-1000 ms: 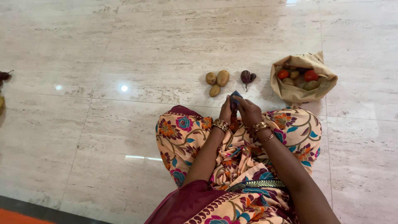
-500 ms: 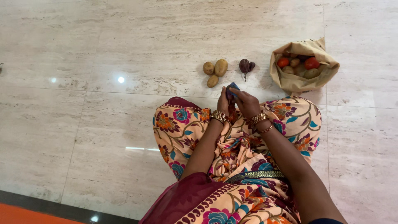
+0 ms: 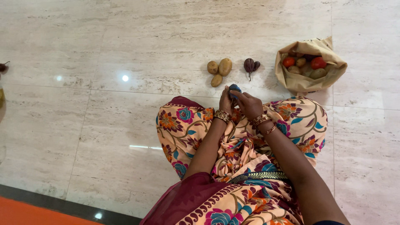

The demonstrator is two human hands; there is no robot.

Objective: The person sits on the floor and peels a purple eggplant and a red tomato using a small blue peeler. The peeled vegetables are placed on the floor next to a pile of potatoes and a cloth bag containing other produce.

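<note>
I sit on a marble floor with a floral cloth over my crossed legs. My left hand [image 3: 225, 102] and my right hand [image 3: 248, 103] meet above my lap, and both pinch a small dark blue object [image 3: 234, 88] between the fingertips. Three potatoes [image 3: 220, 70] lie on the floor just beyond my hands. Two dark purple vegetables [image 3: 250, 65] lie to their right.
An open brown paper bag [image 3: 306, 84] stands at the right, with tomatoes [image 3: 318, 63] and potatoes inside. A dark item [image 3: 3, 66] shows at the left edge. A dark strip and an orange surface [image 3: 29, 212] border the floor at the bottom left.
My hands stay together on the blue object, which has been worked into a more bunched shape. The view has shifted slightly.
</note>
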